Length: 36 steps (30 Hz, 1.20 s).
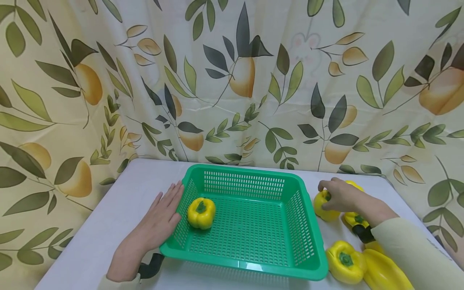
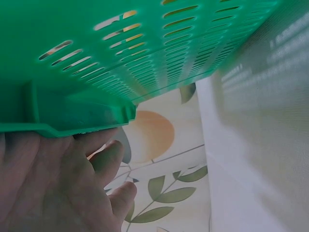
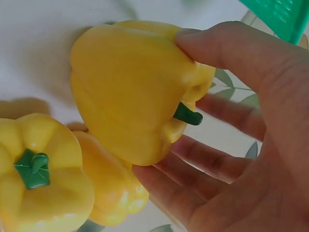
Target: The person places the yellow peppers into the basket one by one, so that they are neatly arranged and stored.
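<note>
A green plastic basket stands on the table, with one yellow bell pepper upright inside near its left wall. My left hand rests against the basket's left rim, its fingers straight. In the left wrist view, that hand touches the underside of the green rim. To the right of the basket, my right hand grips another yellow bell pepper. The right wrist view has the thumb on one side of this pepper and the fingers around the other, its green stem facing the palm.
Several more yellow bell peppers lie right of the basket, one near its front corner, another beside it, partly under the right forearm. A patterned curtain hangs behind the white table.
</note>
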Each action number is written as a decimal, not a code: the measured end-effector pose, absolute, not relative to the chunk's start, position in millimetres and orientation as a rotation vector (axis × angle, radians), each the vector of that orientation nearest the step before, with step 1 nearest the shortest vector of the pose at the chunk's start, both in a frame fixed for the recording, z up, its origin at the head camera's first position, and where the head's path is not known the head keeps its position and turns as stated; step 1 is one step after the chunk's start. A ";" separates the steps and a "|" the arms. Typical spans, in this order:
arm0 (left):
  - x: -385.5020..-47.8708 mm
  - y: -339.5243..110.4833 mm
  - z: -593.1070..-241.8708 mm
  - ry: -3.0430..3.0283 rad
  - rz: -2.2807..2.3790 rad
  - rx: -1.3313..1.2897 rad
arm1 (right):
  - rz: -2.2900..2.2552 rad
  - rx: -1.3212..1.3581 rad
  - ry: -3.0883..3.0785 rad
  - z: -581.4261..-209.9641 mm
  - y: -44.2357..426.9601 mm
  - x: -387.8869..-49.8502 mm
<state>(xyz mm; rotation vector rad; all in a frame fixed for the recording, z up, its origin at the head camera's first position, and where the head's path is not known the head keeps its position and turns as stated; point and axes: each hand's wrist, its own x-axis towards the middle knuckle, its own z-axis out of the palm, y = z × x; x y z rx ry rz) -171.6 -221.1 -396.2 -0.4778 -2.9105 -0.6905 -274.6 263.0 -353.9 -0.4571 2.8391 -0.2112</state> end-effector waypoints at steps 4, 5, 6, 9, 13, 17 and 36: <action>-171.4 -221.2 -396.7 -2.912 -0.687 -0.476 | -0.184 -0.469 2.839 -353.2 262.5 -272.9; -171.3 -221.2 -396.7 -2.912 -0.687 -0.476 | -0.180 -0.472 2.841 -353.2 262.5 -272.4; -171.3 -221.1 -396.6 -2.911 -0.689 -0.477 | -0.179 -0.473 2.844 -353.0 262.4 -271.7; -171.7 -220.7 -396.6 -2.910 -0.695 -0.481 | -0.181 -0.486 2.859 -351.9 262.8 -269.9; -172.4 -220.3 -396.5 -2.909 -0.697 -0.482 | -0.200 -0.505 2.873 -347.1 262.5 -267.8; -172.0 -220.3 -395.9 -2.910 -0.695 -0.482 | -0.216 -0.508 2.877 -339.9 260.1 -266.3; -171.2 -220.4 -394.4 -2.917 -0.690 -0.483 | -0.175 -0.648 2.962 -317.4 254.5 -262.2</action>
